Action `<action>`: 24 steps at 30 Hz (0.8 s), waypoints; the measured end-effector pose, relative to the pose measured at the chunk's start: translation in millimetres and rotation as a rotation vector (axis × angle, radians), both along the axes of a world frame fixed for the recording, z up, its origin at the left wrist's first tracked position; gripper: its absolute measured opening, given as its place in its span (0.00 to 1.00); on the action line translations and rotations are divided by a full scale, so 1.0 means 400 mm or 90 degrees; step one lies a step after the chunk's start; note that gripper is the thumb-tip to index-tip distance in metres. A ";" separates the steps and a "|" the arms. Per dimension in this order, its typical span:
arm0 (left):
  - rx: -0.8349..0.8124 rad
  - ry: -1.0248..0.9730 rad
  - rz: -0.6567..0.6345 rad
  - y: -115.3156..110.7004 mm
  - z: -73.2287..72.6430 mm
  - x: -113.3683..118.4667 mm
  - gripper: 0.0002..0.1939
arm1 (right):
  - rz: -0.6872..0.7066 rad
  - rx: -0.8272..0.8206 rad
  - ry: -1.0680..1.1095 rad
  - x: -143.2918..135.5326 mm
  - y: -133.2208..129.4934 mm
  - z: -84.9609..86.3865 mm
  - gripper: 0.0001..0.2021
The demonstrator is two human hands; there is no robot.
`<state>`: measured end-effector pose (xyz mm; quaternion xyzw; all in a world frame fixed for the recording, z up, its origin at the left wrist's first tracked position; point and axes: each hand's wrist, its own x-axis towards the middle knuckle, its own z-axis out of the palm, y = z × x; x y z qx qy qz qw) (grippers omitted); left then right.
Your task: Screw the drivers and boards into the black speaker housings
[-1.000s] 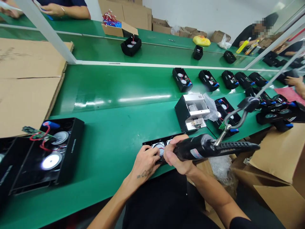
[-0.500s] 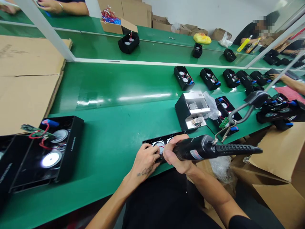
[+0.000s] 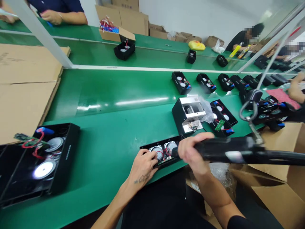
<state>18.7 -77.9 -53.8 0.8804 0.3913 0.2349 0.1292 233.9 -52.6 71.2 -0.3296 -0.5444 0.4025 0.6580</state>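
A shallow black speaker housing lies at the bench's near edge, with two round speaker drivers and red wires inside. My left hand grips its left end, fingers curled over the rim. In my closed right hand is a black electric screwdriver, held nearly level and hung from a metal hook. The tool's front end points at the housing's right part; whether its tip touches anything is hard to make out. Just behind the housing stands a black-and-silver screw feeder.
At the left is an open speaker housing with wires and a blue battery. Several more housings line the back right. Cardboard lies at left; open cartons stand below right. Other people work across the bench and at right.
My right hand and the screwdriver have shifted right, uncovering the housing's right driver. The screwdriver has swung more level. My left hand stays on the housing; the whole view has tilted slightly.
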 end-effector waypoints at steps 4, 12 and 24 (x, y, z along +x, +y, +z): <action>0.053 -0.028 0.011 0.008 -0.025 -0.009 0.07 | -0.379 0.260 0.136 0.115 0.183 0.080 0.11; 0.091 0.011 -0.034 0.036 -0.055 -0.044 0.05 | -0.428 0.133 -0.016 0.264 0.272 0.049 0.21; 0.113 -0.016 0.010 0.028 -0.057 -0.036 0.08 | -0.292 -0.100 -0.087 0.283 0.155 -0.158 0.14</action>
